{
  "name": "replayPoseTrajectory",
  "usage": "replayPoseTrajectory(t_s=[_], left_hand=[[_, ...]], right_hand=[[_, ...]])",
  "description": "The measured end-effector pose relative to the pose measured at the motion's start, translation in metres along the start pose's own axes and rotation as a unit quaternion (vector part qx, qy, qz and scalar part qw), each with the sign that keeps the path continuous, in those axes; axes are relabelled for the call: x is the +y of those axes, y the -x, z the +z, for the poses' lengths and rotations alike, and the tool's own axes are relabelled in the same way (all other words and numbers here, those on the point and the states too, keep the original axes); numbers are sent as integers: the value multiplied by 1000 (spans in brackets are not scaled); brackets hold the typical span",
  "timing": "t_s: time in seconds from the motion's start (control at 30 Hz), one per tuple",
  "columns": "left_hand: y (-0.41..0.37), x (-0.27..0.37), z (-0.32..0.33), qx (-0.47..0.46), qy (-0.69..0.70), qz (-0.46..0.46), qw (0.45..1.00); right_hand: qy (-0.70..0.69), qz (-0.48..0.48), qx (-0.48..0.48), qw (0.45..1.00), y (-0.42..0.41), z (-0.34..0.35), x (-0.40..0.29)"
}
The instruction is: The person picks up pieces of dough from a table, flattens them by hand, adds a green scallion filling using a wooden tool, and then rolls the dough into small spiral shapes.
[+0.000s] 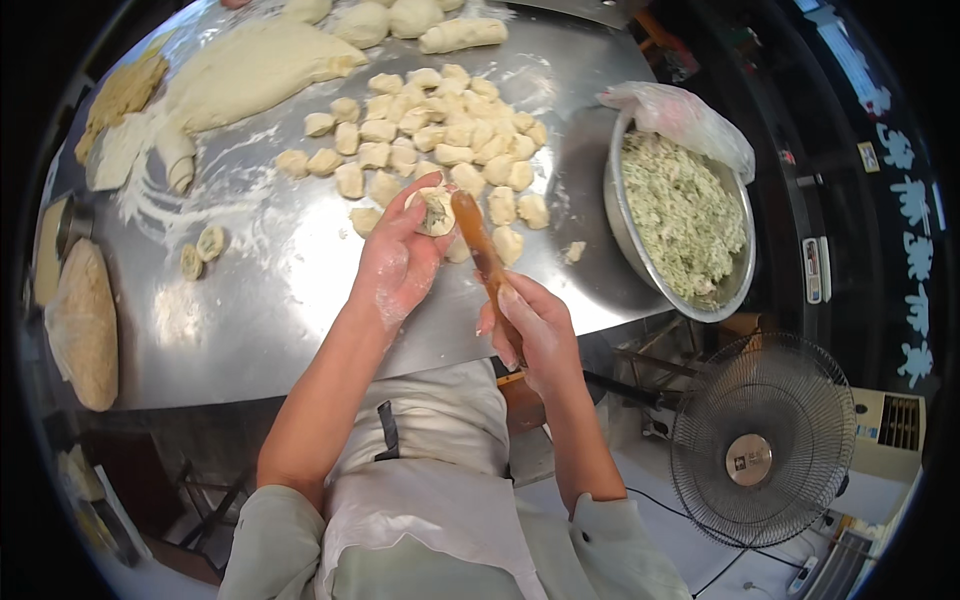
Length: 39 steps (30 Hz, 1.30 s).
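My left hand (396, 264), dusted with flour, cups a small dough wrapper (445, 199) with a smear of green filling on it. In my right hand (546, 330) is a brown flat filling stick (484, 251), its rounded tip beside the wrapper's right edge. Whether the tip touches the wrapper I cannot tell. Just beyond both hands, many small dough pieces (457, 135) lie loosely grouped on the steel table (247, 330). To the right, a metal bowl (626, 247) holds a pale green chopped filling (679, 214).
Two small filled dough pieces (202, 253) lie at left. A large dough slab (247, 71), dough balls (390, 21) and a dough roll (463, 34) sit farther back. Plastic film (686, 124) drapes the bowl's far rim. A caged fan (761, 442) stands at lower right.
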<state>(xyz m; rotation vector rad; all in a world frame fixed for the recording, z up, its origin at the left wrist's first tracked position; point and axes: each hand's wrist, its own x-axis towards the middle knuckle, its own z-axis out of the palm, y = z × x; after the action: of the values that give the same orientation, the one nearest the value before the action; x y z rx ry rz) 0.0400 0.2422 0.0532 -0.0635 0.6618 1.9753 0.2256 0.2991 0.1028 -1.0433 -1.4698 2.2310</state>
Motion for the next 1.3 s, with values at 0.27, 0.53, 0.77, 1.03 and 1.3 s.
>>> replayPoseTrajectory(t_s=[0.27, 0.53, 0.77, 1.03, 1.3], left_hand=[[48, 34, -41, 58, -25, 84, 995], [85, 123, -122, 146, -134, 154, 968], [94, 153, -150, 299, -646, 339, 615], [94, 74, -101, 117, -648, 303, 689], [10, 44, -83, 35, -746, 331, 577]], right_hand=[[-17, 109, -120, 987, -24, 47, 54], [114, -84, 31, 990, -29, 33, 72], [99, -159, 67, 980, -53, 43, 102], [86, -180, 99, 975, -53, 42, 106], [73, -198, 88, 973, -53, 40, 107]])
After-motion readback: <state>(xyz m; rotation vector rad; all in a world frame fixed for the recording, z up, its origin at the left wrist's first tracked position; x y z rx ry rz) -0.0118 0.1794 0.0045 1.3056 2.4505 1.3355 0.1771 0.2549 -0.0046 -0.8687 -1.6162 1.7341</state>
